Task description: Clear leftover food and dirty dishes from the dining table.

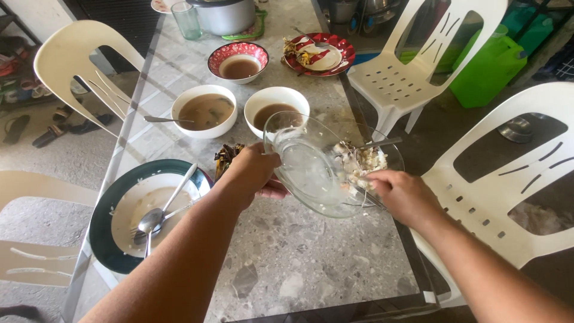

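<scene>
Two hands work over the speckled stone bench (281, 263). Nearest lies a green-rimmed plate (119, 215) with a spoon (156, 212) and fork, left of the tilted clear glass plate (305, 170). Left hand (254, 173) is clamped on that glass plate's edge; right hand (402, 194) grips a second glass plate (382, 157) of food scraps just behind it. Beyond the glass plates stand two white bowls (203, 110) of brown broth, then a red patterned bowl (238, 60).
</scene>
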